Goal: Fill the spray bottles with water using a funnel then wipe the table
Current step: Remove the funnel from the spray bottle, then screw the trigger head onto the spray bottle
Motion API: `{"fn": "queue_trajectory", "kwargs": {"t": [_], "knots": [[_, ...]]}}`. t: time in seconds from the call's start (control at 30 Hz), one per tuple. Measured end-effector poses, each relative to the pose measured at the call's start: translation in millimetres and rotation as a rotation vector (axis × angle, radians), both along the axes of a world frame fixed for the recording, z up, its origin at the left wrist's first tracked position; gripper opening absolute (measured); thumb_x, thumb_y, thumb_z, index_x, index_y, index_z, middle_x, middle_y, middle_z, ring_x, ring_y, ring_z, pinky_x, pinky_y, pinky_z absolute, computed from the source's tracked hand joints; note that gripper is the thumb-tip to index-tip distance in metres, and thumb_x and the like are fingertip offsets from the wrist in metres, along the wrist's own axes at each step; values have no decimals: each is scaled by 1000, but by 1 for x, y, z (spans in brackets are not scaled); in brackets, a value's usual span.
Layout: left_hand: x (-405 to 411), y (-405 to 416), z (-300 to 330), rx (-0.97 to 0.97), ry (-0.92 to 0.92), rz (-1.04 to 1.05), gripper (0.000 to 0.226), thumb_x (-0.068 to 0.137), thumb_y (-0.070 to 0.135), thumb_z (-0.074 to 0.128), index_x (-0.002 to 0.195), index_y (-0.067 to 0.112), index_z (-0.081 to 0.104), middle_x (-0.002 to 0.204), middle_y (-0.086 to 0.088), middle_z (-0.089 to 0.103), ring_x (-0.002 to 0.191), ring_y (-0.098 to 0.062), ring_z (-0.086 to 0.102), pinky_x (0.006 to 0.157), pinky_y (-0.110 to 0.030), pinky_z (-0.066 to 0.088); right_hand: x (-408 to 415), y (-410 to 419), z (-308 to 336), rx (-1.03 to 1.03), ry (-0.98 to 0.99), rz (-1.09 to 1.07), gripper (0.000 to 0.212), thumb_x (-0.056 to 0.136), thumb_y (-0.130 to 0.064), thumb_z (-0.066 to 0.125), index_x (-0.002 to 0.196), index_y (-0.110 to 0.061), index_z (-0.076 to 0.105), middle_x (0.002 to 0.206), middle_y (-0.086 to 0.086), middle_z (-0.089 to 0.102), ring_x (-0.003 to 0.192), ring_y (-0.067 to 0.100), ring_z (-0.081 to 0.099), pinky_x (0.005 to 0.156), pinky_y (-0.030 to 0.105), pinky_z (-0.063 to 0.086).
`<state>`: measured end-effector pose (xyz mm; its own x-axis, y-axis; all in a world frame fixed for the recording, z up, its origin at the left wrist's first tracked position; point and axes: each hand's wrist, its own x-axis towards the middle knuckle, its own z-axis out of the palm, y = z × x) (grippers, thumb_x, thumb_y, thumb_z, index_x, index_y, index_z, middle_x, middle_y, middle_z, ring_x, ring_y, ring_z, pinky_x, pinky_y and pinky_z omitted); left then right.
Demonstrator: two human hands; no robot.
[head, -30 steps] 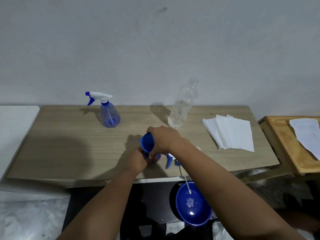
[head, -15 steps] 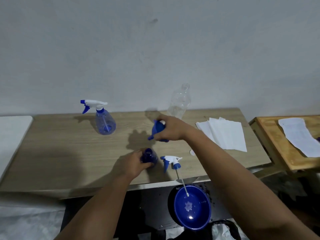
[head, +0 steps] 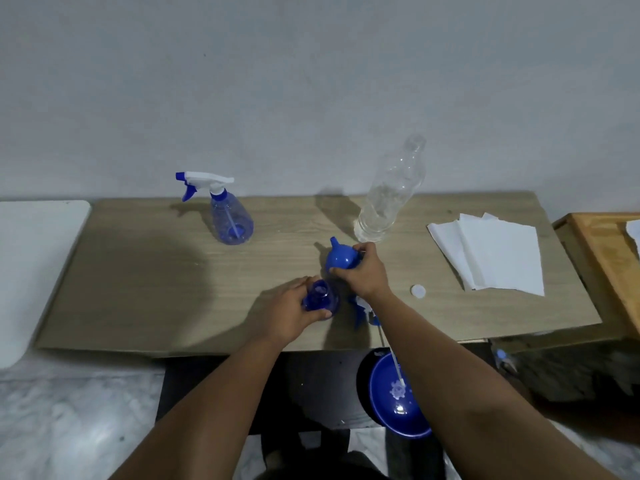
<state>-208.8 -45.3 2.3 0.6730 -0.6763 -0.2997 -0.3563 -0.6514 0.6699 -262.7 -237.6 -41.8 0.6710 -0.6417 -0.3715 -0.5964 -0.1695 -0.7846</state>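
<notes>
Head view: the right hand (head: 360,271) has lifted the funnel (head: 338,258) off the bottle (head: 320,299) — spout up, just beyond the gripping left hand (head: 289,311) — so this fill looks done.

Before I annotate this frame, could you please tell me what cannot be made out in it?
- Head view: the spray head lying on the table is mostly hidden by the right hand and its forearm.
- The funnel mouth is covered by the right hand's fingers.
- The open spray bottle: its left side is hidden by the left hand; water level unreadable.
- The wooden tray is cut off by the right edge.
</notes>
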Motion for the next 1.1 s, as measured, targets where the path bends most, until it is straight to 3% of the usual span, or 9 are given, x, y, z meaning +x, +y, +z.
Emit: {"fn": "queue_trajectory", "kwargs": {"t": [0.17, 0.3, 0.43, 0.53, 0.63, 0.77, 0.83, 0.93, 1.1], "knots": [[3, 0, -10, 17, -43, 8, 77, 72, 47, 84, 141, 26, 55, 141, 10, 56, 127, -8, 53, 91, 3, 21, 31, -3, -5, -172, 135, 83, 86, 73, -52, 83, 147, -27, 46, 133, 8, 60, 123, 35, 59, 102, 55, 52], [3, -1, -14, 17, -8, 24, 75, 73, 38, 86, 140, 23, 56, 143, 7, 56, 129, -11, 52, 85, 9, 18, 20, -9, 12, -240, 189, 134, 69, 86, -35, 74, 150, -22, 49, 136, 14, 61, 125, 37, 60, 101, 46, 52], [0, 1, -15, 1, -12, 39, 75, 71, 46, 84, 139, 31, 56, 137, 14, 59, 123, -10, 56, 87, -7, 29, -22, -16, 35, -297, 436, 228, 43, 89, -36, 69, 126, -15, 64, 121, 9, 70, 110, 30, 66, 92, 36, 52], [-2, 2, -14, 30, -11, 43, 76, 69, 54, 81, 137, 37, 54, 133, 19, 61, 119, -9, 59, 92, -16, 38, -52, -15, 44, -337, 722, 323, 41, 85, -50, 72, 99, -16, 55, 88, 1, 64, 93, 25, 63, 91, 36, 52], [-7, 6, -13, 76, -58, 18, 80, 64, 69, 73, 137, 45, 49, 130, 25, 61, 115, -6, 61, 98, -27, 47, -69, -9, 28, -309, 748, 326, 42, 80, -44, 79, 105, -15, 61, 93, 2, 71, 95, 23, 72, 83, 36, 59], [-14, 8, -14, 44, -24, 41, 77, 67, 58, 80, 137, 40, 53, 132, 22, 60, 118, -6, 59, 97, -19, 42, -74, -2, 12, -314, 652, 288, 34, 84, -31, 75, 107, -9, 62, 96, 8, 72, 88, 28, 74, 82, 41, 64], [-17, 7, -13, -7, 35, 70, 70, 70, 43, 85, 134, 34, 58, 127, 17, 63, 111, -5, 59, 86, -3, 35, -68, -8, 20, -227, 568, 239, 28, 89, -29, 71, 100, -4, 67, 87, 11, 74, 82, 31, 76, 79, 44, 66], [-19, 5, -18, -83, 148, 116, 58, 72, 16, 87, 125, 21, 65, 110, 8, 66, 95, -7, 57, 68, 6, 34, -55, -18, 51, -35, 216, 77, 12, 83, -12, 76, 87, -1, 75, 81, 15, 76, 74, 32, 75, 79, 53, 66], [-20, 5, -26, -152, 219, 174, 53, 66, 14, 90, 114, 22, 69, 103, 8, 72, 93, -7, 65, 74, -5, 42, -37, 2, 121, 241, -394, -75, 16, 91, -2, 75, 107, 1, 74, 99, 23, 74, 88, 28, 75, 80, 41, 65]]}}
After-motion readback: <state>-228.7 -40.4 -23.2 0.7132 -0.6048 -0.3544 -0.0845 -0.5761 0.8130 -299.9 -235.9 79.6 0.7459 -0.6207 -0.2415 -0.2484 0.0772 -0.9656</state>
